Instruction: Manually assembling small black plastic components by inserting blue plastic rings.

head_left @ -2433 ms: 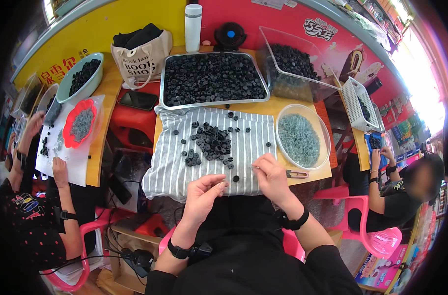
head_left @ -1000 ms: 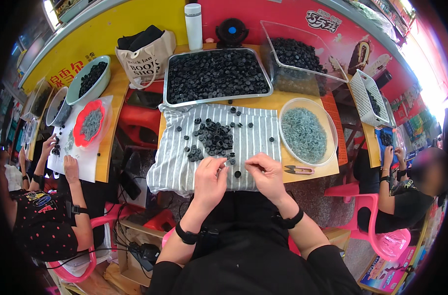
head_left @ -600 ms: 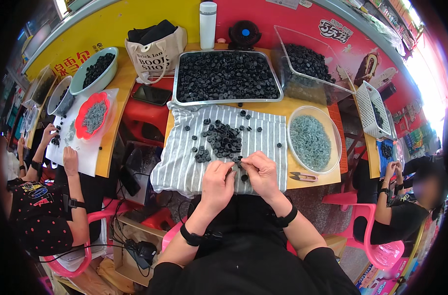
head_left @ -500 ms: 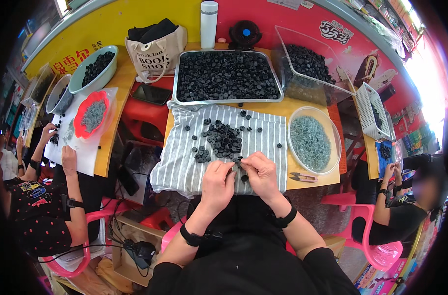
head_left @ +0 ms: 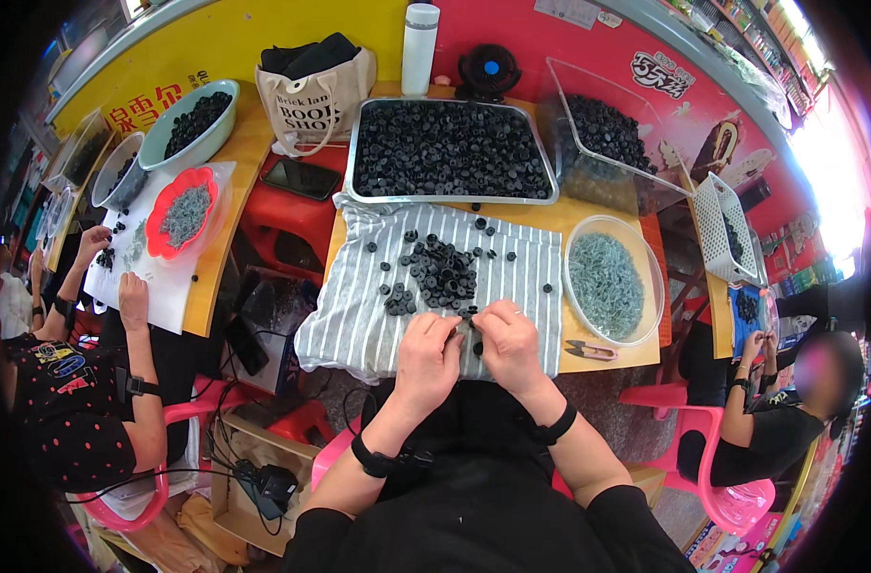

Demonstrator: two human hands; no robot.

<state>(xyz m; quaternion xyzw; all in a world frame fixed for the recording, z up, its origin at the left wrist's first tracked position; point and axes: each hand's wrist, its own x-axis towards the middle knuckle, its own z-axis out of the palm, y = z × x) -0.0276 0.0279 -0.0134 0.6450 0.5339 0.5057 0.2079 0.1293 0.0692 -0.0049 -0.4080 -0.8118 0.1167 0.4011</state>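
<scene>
My left hand point(head_left: 428, 361) and my right hand point(head_left: 510, 346) meet above the front part of a grey-and-white striped cloth point(head_left: 335, 329). Both are closed in a pinch. A small round black part point(head_left: 467, 312) shows between the fingertips, against the right hand's fingers. What the left fingers hold is mostly hidden. Just beyond my hands lies a loose pile of small black round parts point(head_left: 445, 272), with several strays scattered around it. To the right, a round clear tub point(head_left: 657, 286) holds many small translucent pieces point(head_left: 603, 277).
A metal tray point(head_left: 455, 200) full of black parts stands behind the cloth. Thread snips point(head_left: 590, 350) lie at the front right. Farther back are a clear bin point(head_left: 598, 181), a small fan point(head_left: 488, 72), a white bottle point(head_left: 419, 48) and a canvas bag point(head_left: 316, 100). People sit working at both sides.
The whole view has shifted slightly. My hands stay together in nearly the same place, with only small movements of the fingers around the black part.
</scene>
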